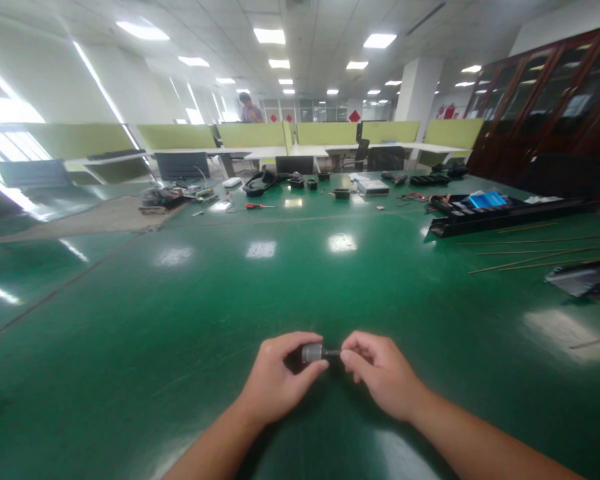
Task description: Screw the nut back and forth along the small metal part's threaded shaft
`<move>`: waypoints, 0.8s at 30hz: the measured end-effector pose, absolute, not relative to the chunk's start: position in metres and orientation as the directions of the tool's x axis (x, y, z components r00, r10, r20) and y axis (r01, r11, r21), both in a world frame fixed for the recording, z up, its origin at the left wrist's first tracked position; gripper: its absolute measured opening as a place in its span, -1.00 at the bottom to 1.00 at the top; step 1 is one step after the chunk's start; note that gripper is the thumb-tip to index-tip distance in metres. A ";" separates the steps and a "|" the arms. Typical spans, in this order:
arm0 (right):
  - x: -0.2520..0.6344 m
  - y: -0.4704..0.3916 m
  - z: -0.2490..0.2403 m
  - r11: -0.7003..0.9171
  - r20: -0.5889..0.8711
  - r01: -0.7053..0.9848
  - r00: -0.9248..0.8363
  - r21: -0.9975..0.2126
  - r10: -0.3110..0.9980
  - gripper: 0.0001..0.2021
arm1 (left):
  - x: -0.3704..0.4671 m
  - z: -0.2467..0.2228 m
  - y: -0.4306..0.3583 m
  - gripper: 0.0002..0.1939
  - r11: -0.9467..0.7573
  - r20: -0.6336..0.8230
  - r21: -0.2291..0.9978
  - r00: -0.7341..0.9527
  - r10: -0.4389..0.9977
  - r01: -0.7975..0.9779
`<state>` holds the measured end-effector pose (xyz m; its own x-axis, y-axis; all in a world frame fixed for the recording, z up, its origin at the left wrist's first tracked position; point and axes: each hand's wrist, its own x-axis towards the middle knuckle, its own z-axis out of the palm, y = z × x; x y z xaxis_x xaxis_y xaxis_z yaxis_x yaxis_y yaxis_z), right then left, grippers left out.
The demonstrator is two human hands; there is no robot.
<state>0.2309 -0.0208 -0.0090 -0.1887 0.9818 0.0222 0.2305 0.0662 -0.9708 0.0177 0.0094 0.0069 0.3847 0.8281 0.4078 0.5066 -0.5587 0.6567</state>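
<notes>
The left hand [276, 381] grips a grey cylinder [313, 353]. The right hand [383, 373] pinches the thin dark rod [332, 353] on its right.

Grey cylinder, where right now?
In the head view, the grey cylinder is low, just right of centre, held in the left hand, its thin shaft reaching the right hand.
</notes>
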 end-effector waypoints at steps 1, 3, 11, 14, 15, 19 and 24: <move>0.231 -0.021 -0.009 0.065 0.021 0.230 -0.191 -0.971 0.981 -0.83 | 0.018 0.007 0.009 -0.76 -0.560 0.409 0.656 0.385 0.827 0.506; 0.231 -0.021 -0.008 0.062 0.017 0.235 -0.190 -0.970 0.982 -0.82 | 0.018 0.008 0.009 -0.76 -0.561 0.407 0.657 0.389 0.826 0.504; 0.231 -0.021 -0.008 0.053 0.008 0.242 -0.185 -0.969 0.983 -0.83 | 0.019 0.011 0.010 -0.77 -0.553 0.397 0.664 0.389 0.831 0.503; 0.231 -0.021 -0.009 0.061 0.014 0.252 -0.184 -0.966 0.983 -0.82 | 0.019 0.010 0.010 -0.76 -0.552 0.395 0.663 0.390 0.832 0.506; 0.231 -0.021 -0.009 0.063 0.016 0.253 -0.183 -0.965 0.983 -0.82 | 0.018 0.010 0.010 -0.76 -0.551 0.393 0.663 0.390 0.833 0.508; 0.230 -0.021 -0.008 0.063 0.020 0.246 -0.173 -0.967 0.985 -0.82 | 0.019 0.009 0.010 -0.76 -0.552 0.395 0.667 0.390 0.832 0.501; 0.230 -0.021 -0.007 0.064 0.022 0.248 -0.169 -0.967 0.985 -0.81 | 0.019 0.010 0.010 -0.77 -0.553 0.396 0.675 0.393 0.830 0.487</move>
